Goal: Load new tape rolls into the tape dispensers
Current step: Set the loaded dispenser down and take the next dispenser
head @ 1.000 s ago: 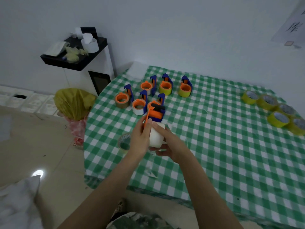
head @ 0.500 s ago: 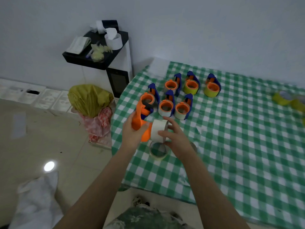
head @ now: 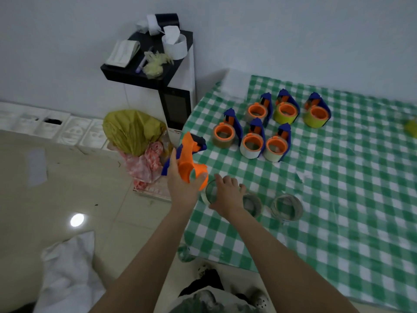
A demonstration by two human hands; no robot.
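Note:
My left hand [head: 181,188] grips an empty orange and blue tape dispenser [head: 188,158], held over the table's left edge. Just right of it, my right hand [head: 228,196] lies low on the green checked tablecloth [head: 338,199], fingers curled over a pale tape roll [head: 208,192]. Whether that roll rests on the cloth is hidden by the hand. Two more worn rolls, the nearer tape roll [head: 253,204] and the farther tape roll [head: 286,207], lie flat to the right. Several loaded dispensers [head: 252,143] stand grouped at the back.
A black-topped white cabinet [head: 158,71] with papers stands left of the table. A yellow bag [head: 133,129] and pink bag sit on the floor beside it. White cloth [head: 70,267] lies on the floor at lower left. A yellow roll [head: 411,128] shows at the right edge.
The view has swung left. My right hand has come down from beside the dispenser onto the cloth with the pale roll. My left hand keeps the dispenser, now without a roll on it.

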